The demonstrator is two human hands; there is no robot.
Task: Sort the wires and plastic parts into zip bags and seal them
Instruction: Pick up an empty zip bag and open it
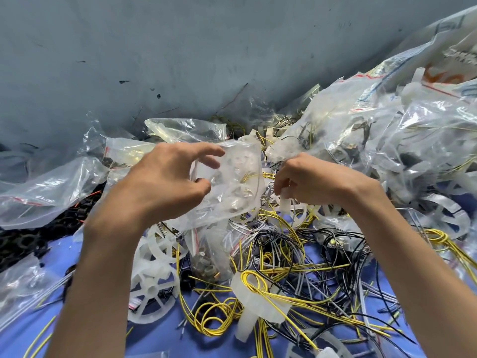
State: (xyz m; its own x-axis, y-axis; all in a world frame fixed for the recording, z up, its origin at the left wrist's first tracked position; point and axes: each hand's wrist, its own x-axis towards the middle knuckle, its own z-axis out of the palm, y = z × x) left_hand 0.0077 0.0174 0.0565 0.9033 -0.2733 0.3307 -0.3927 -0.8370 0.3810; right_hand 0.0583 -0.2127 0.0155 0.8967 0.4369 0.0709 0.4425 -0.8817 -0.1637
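Observation:
My left hand [170, 177] holds a clear zip bag [232, 187] by its edge, thumb and fingers curled on the plastic; small clear plastic parts and a bit of yellow wire show inside. My right hand [307, 180] pinches a white plastic strip [285, 202] just right of the bag. Below both hands lies a tangle of yellow, black and grey wires [278, 267] on the blue surface [165, 329]. White plastic spoked wheels [152, 288] lie among the wires.
Filled clear zip bags are heaped at the right [387, 140] and along the left [49, 192]. Black plastic rings [28, 241] are piled at the left. A grey-blue wall [180, 60] rises behind. A white plastic bracket [258, 303] lies in the front wires.

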